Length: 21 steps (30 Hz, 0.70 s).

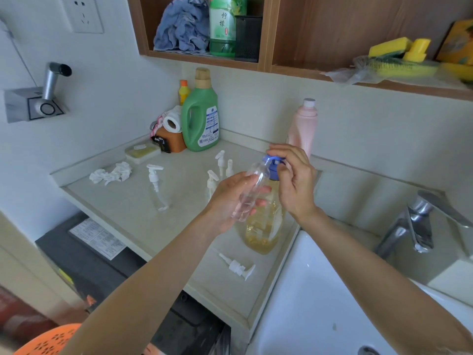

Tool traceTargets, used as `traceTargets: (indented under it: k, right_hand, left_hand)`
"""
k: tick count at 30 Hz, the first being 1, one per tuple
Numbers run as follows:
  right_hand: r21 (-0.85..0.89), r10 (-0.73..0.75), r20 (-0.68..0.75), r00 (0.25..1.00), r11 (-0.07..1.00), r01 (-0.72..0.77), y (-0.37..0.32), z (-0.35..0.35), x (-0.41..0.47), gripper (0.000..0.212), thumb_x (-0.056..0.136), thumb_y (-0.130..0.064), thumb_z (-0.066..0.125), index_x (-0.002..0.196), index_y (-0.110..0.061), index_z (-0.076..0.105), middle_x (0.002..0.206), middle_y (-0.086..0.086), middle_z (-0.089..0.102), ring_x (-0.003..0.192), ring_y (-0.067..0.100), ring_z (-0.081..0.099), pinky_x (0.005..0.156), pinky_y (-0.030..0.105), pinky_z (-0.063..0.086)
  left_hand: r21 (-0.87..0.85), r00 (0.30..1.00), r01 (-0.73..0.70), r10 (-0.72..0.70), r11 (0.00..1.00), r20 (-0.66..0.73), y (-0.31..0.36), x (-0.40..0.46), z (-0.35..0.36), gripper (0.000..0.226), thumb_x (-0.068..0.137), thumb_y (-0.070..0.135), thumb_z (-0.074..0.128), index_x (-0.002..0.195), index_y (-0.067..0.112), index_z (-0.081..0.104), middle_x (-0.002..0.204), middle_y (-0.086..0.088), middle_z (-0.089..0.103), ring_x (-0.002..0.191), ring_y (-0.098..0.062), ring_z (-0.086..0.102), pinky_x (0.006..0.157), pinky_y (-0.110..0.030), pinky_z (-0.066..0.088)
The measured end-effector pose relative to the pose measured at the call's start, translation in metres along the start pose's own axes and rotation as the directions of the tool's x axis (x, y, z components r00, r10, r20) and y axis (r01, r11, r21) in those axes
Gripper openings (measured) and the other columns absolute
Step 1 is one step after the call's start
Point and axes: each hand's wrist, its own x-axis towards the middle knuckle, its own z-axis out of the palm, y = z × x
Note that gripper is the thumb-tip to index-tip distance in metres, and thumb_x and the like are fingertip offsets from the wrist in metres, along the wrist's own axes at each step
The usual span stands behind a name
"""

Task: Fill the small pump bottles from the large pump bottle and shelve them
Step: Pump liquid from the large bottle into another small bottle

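My left hand (231,198) grips a small clear bottle (252,192) without its pump, tilted so its mouth sits under the blue pump head (272,161) of the large bottle of amber liquid (263,226). My right hand (294,180) rests on that blue pump head, fingers curled over it. A loose white pump (238,267) lies on the counter in front of the large bottle. Another small clear bottle with a white pump (157,187) stands to the left. More small pump bottles (220,167) stand behind my left hand.
A green detergent jug (201,116), pink bottle (303,126), tissue roll and soap dish stand at the counter's (133,216) back. Crumpled tissue (111,172) lies left. The white sink (320,290) and faucet (419,221) are right. Wooden shelves (204,57) above hold a cloth, a bottle, sponges.
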Motion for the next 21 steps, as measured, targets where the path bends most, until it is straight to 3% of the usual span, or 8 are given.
traceTargets:
  k: [5,9,12,16,21]
  right_hand:
    - [-0.031,-0.012,-0.005,1.0,0.999,0.012,0.003,0.003,-0.009,0.037,0.076,-0.007,0.038,0.094,-0.001,0.07,0.104,0.0,0.066,0.102,0.02,0.059,0.095,0.022,0.041]
    - [-0.057,0.01,0.041,0.999,0.998,-0.008,-0.003,-0.001,-0.006,0.038,0.077,-0.009,0.038,0.096,-0.003,0.071,0.105,-0.001,0.066,0.103,0.021,0.06,0.095,0.026,0.043]
    - [0.003,0.11,0.109,0.988,0.994,-0.111,-0.009,-0.014,0.011,0.04,0.078,-0.016,0.036,0.094,-0.013,0.072,0.102,-0.007,0.067,0.103,0.018,0.061,0.095,0.029,0.045]
    - [0.07,0.208,0.167,0.964,0.973,-0.222,-0.015,-0.022,0.03,0.037,0.078,-0.026,0.034,0.089,-0.023,0.07,0.098,-0.01,0.067,0.098,0.008,0.062,0.09,0.019,0.044]
    - [0.102,0.11,0.12,0.987,0.987,-0.122,-0.009,-0.018,0.014,0.039,0.082,-0.015,0.036,0.1,-0.01,0.07,0.107,0.003,0.067,0.108,0.019,0.062,0.097,0.031,0.047]
  left_hand:
    - [-0.028,1.0,0.016,-0.016,0.999,-0.015,-0.007,-0.001,-0.002,0.03,0.079,0.033,0.062,0.101,0.014,0.059,0.082,-0.006,0.071,0.056,-0.016,0.061,0.046,-0.02,0.044]
    - [-0.006,1.0,0.005,-0.005,1.0,-0.024,-0.006,-0.002,-0.002,0.026,0.082,0.034,0.062,0.1,0.015,0.061,0.089,-0.006,0.073,0.061,-0.017,0.065,0.048,-0.021,0.046]
    - [-0.014,1.0,-0.016,0.016,1.0,-0.01,-0.002,-0.003,0.003,0.038,0.073,0.039,0.063,0.103,0.017,0.061,0.1,-0.004,0.073,0.071,-0.02,0.07,0.052,-0.021,0.048]
    - [-0.052,1.0,-0.011,0.012,0.999,0.015,0.001,-0.003,0.012,0.046,0.069,0.04,0.06,0.106,0.015,0.061,0.102,-0.004,0.071,0.075,-0.023,0.07,0.051,-0.02,0.046]
    - [-0.048,1.0,-0.009,0.011,0.999,0.027,-0.001,-0.002,0.011,0.049,0.066,0.042,0.061,0.108,0.016,0.062,0.1,-0.002,0.072,0.074,-0.021,0.071,0.051,-0.02,0.046]
